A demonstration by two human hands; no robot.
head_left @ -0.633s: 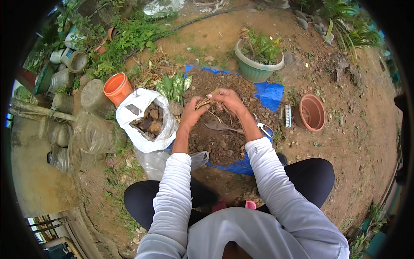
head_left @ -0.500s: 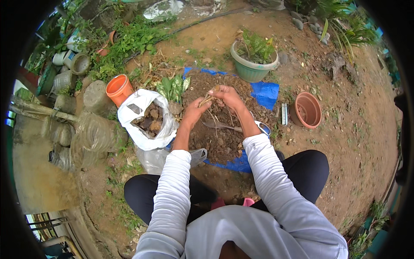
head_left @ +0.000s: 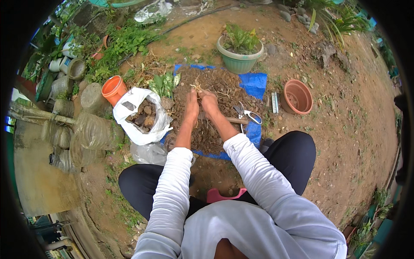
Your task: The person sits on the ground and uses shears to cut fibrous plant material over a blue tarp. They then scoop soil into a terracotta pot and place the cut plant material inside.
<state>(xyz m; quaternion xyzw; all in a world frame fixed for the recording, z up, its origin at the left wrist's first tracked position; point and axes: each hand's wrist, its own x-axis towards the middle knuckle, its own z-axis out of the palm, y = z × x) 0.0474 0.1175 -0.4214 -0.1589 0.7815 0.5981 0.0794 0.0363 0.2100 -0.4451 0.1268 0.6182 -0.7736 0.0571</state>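
My left hand and my right hand are side by side over a heap of loose brown soil. The fingers of both look closed together around pale, dry roots, whose thin strands poke out past the fingertips and spread to the right. The soil lies on a blue sheet. Beside my right forearm, a tool's brown handle rests on the soil. Pruning shears with white-rimmed handles lie at the sheet's right side.
A white bag of soil clods and an orange pot stand left. Leafy cuttings lie at the heap's far left. A green planter stands beyond; a brush and brown pot are right.
Both hands have come down and closer together, with the right one moving left. The roots now point away from me. The view has shifted slightly, and the shears show more fully.
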